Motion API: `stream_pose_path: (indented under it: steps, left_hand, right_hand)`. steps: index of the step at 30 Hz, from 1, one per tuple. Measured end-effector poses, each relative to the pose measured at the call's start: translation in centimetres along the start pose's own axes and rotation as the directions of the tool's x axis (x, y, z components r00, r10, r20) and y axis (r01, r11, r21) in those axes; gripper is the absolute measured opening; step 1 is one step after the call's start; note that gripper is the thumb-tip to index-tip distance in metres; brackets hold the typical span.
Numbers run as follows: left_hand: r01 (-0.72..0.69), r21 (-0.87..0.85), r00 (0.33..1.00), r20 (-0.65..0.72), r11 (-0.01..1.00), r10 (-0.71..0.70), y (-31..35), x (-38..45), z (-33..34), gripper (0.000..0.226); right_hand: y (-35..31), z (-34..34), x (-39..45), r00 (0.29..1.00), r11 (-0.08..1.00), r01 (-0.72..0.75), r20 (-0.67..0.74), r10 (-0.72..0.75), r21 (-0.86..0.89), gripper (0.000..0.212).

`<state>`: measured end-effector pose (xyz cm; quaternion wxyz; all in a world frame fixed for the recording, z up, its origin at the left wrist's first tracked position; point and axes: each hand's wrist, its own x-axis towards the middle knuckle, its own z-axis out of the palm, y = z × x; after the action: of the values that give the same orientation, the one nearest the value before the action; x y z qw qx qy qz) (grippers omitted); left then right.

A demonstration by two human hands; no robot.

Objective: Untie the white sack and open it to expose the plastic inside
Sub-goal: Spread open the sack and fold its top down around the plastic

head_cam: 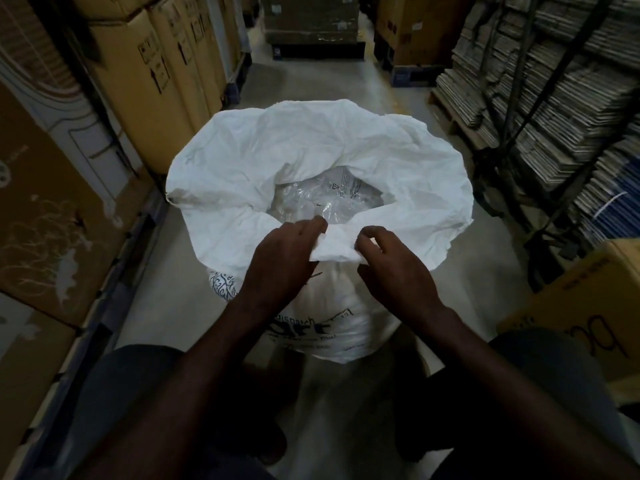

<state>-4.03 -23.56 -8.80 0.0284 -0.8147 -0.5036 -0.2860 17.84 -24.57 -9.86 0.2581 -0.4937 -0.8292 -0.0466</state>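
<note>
The white sack (311,161) stands upright on the floor in front of me, its mouth spread wide and its rim folded outward. Clear plastic (322,199) with small black print shows inside the opening. My left hand (280,265) pinches the near rim of the sack from the left. My right hand (394,271) pinches the same fold from the right, a hand's width away. Black printed lettering runs across the sack's body below my wrists. No tie or string is visible.
Tall brown cardboard boxes (152,74) line the left side of the narrow aisle. Stacked flattened cartons on a rack (561,98) fill the right. A brown box (581,299) sits near my right knee. Pallets with boxes (311,26) close the far end of the concrete floor (263,81).
</note>
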Motion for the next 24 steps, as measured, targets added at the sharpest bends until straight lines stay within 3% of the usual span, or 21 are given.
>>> stream_pose_path:
  steps: [2, 3, 5, 8, 9, 11, 16, 18, 21, 24]
  left_hand:
    - [-0.011, -0.045, 0.993, 0.121, 0.999, 0.016, 0.2, -0.1, -0.2, 0.047]
    - [0.026, -0.079, 0.975, 0.222, 0.997, -0.008, 0.4, -0.2, -0.3, 0.065]
    - [0.171, -0.185, 0.891, 0.449, 0.968, -0.072, 0.7, -0.4, -0.5, 0.094]
    - [0.429, -0.453, 0.8, 0.593, 0.782, -0.095, 0.6, 0.3, -0.8, 0.085]
    - [0.463, -0.478, 0.799, 0.589, 0.746, -0.119, 0.5, 0.6, -0.8, 0.081]
    - [0.446, -0.432, 0.806, 0.574, 0.784, -0.143, -0.2, 1.4, -0.9, 0.068]
    - [0.361, -0.413, 0.792, 0.609, 0.836, -0.041, -1.5, 1.8, -0.7, 0.062]
    - [0.331, -0.429, 0.81, 0.586, 0.841, -0.021, -1.4, 1.7, -0.3, 0.048]
    - [0.252, -0.411, 0.898, 0.436, 0.876, -0.054, -1.1, 1.8, 0.1, 0.02]
    - [0.24, -0.333, 0.947, 0.286, 0.912, -0.145, -1.2, 1.7, -0.3, 0.023]
  right_hand:
    - [0.6, 0.1, 0.2, 0.999, 1.0, -0.022, -0.041, 0.022, -0.014, 0.032]
    - [0.9, 0.2, 0.4, 0.997, 1.0, -0.025, -0.075, 0.024, -0.017, 0.028]
    - [1.3, 0.5, 0.7, 0.991, 1.0, 0.008, -0.134, -0.008, 0.0, 0.022]
    - [1.4, 1.5, 0.5, 0.986, 0.999, 0.025, -0.167, -0.018, 0.04, 0.022]
    - [1.3, 1.7, 0.4, 0.987, 0.998, 0.018, -0.163, -0.008, 0.058, 0.023]
    - [1.2, 2.0, 0.4, 0.988, 0.995, 0.028, -0.153, -0.014, 0.091, 0.031]
    - [1.2, 1.7, 0.4, 0.995, 0.992, 0.093, -0.053, -0.088, 0.089, 0.054]
    - [1.1, 1.6, 0.4, 0.996, 0.991, 0.089, -0.016, -0.088, 0.099, 0.059]
    - [1.4, 1.3, 0.4, 0.988, 0.987, 0.12, 0.079, -0.129, 0.109, 0.073]
    - [2.0, 0.5, 0.2, 0.966, 0.952, 0.091, 0.206, -0.156, 0.293, 0.083]
